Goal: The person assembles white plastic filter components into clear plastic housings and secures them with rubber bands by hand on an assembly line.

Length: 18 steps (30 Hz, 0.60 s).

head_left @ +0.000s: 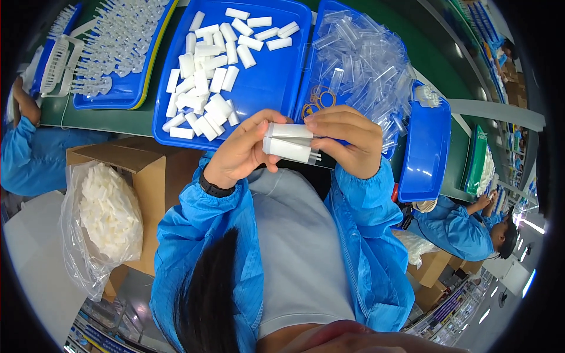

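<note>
In front of my chest my left hand [238, 152] is closed on the left end of a pair of white plastic pieces [289, 149], lying side by side with a translucent base or flange at that end. Thin white prongs stick out from the lower piece's right end. My right hand [352, 136] pinches the right end of the upper piece between thumb and fingers. Clear plastic may wrap part of it; I cannot tell. Just beyond my hands, a blue tray [271, 88] bears loose white hollow blocks [200, 79].
A second blue tray holds a heap of clear plastic sleeves [365, 53] and orange rubber bands [318, 100]. Farther right lies a narrow blue tray [425, 159]. At left are a tray of white pronged parts [120, 41] and a bag of white pieces [109, 212] beside a cardboard box [156, 182]. Co-workers sit at both sides.
</note>
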Each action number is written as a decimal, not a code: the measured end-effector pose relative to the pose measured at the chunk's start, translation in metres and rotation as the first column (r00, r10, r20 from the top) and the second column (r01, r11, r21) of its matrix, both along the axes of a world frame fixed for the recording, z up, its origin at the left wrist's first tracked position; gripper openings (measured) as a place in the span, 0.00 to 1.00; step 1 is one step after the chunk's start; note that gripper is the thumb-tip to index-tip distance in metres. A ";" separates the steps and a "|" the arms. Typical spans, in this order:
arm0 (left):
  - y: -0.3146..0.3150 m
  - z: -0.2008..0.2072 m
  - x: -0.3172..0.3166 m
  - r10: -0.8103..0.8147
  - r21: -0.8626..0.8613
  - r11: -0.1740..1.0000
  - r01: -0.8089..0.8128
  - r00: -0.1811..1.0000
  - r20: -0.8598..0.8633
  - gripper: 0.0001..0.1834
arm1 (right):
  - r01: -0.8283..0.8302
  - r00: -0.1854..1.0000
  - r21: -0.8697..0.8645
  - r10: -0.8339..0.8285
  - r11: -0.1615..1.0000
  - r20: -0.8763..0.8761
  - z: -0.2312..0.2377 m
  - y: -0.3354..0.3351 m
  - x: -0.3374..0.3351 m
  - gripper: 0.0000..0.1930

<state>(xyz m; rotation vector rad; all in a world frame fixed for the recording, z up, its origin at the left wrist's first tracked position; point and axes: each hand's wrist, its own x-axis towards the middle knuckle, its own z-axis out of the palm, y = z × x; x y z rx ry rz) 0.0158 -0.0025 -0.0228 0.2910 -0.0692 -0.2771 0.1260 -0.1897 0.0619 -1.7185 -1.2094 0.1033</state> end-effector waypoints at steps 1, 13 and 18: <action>0.001 0.003 0.002 0.012 0.110 0.994 -0.009 1.000 -0.028 0.20 | -0.027 0.999 0.043 0.028 0.999 -0.042 -0.002 -0.002 0.004 0.10; 0.010 0.003 -0.006 0.079 0.227 0.970 -0.093 0.994 0.069 0.29 | 0.396 0.890 -0.405 -0.235 0.824 0.391 -0.026 -0.030 0.020 0.06; 0.014 0.011 -0.007 0.066 0.333 0.940 -0.071 0.997 0.025 0.44 | 0.206 0.963 -0.497 -0.084 0.843 0.256 -0.026 -0.023 0.014 0.06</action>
